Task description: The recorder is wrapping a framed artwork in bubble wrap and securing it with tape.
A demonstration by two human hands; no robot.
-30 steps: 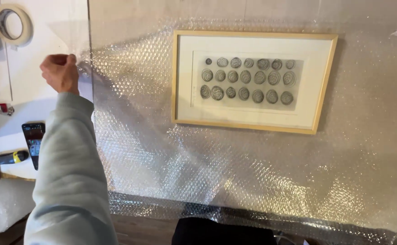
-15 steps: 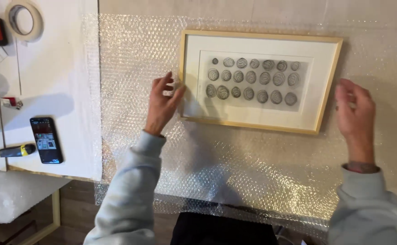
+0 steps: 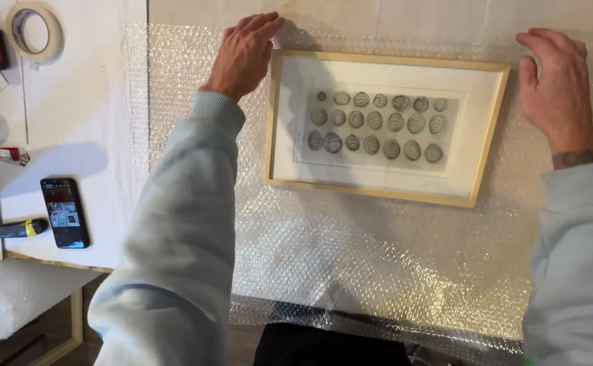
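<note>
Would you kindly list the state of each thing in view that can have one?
Picture frame: lying flat, face up, on the bubble wrap.
Bubble wrap: spread flat under the frame.
Left hand: open, at the frame's upper left corner.
Right hand: open, at the frame's upper right corner.
Phone: face up, screen lit.
Tape roll: lying flat.

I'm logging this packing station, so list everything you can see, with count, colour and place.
picture frame: one, pale wood, lying on the bubble wrap
bubble wrap: one clear sheet, spread over the table
tape roll: one, cream, top left
phone: one, black, left of the wrap
screwdriver: one, yellow and black, left edge
foam block: one, white, bottom left
left hand: at the frame's top left corner
right hand: at the frame's top right corner
</note>
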